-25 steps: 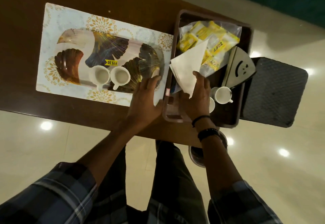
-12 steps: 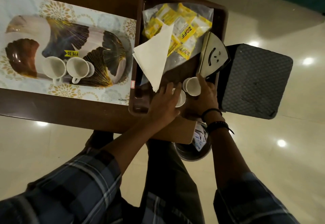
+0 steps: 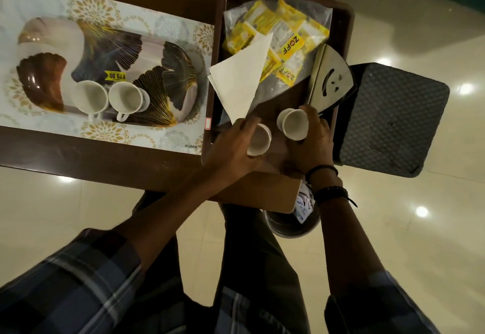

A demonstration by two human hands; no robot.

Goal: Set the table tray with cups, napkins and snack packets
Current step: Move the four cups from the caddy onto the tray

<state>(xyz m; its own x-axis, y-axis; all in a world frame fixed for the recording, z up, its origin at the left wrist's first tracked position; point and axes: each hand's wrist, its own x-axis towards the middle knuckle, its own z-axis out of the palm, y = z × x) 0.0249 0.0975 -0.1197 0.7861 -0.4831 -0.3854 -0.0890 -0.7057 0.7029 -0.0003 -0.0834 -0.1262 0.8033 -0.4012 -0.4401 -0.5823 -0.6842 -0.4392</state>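
Dark wood worktop (image 3: 105,155) carries a patterned tray (image 3: 168,29) on the left w/ two white cups (image 3: 90,96) side by side on it. Just right of it sits a brown tray (image 3: 341,19) holding a clear bag of yellow snack packets (image 3: 286,42), folded white napkins (image 3: 241,76) lying partly over the bag, and a metal stand (image 3: 332,76) at its right edge. Left hand (image 3: 233,147) has its grip closed round a small white cup (image 3: 258,141) at the brown tray's near end; right hand (image 3: 312,144) grips a second cup (image 3: 292,123) beside it.
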